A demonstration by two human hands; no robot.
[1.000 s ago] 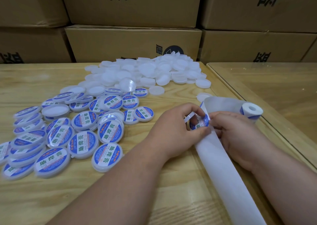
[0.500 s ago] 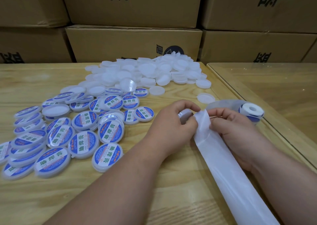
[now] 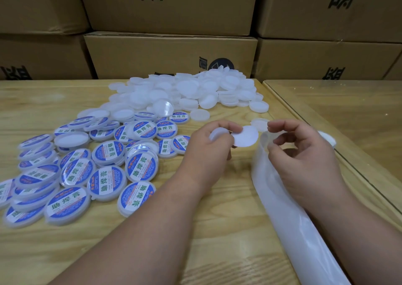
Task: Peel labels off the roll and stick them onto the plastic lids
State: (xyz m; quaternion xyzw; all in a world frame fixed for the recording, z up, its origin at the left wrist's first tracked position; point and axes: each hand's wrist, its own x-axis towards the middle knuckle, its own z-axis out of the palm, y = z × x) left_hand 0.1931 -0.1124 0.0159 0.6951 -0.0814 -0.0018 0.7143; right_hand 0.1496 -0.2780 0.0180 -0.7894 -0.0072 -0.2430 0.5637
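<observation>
A round label (image 3: 245,136), seen from its white back, is pinched at its left edge by the fingertips of the left hand (image 3: 210,154); a blank lid (image 3: 217,134) is also held in the curl of that hand, just left of the label and touching it. The label hangs in the air between the two hands, its face turned away, so that it lies nearer the left hand, with the lid right beside it. It is judged that the label must next be turned and laid flat on that lid.

The right hand (image 3: 300,154) is held loosely curled, thumb and fingers apart, with nothing gripped; the liner (image 3: 280,208) passes just beneath it. The liner is a glossy, translucent strip whose long axis runs from the roll (image 3: 326,137), behind the right hand, down toward the near right corner.

Labelled lids (image 3: 87,171), shallow discs with blue-and-white printed faces, are spread in overlapping heaps well to the left. Blank lids (image 3: 191,91), matte and milky white, are piled beyond the hands on the grained wooden table (image 3: 54,102).
</observation>
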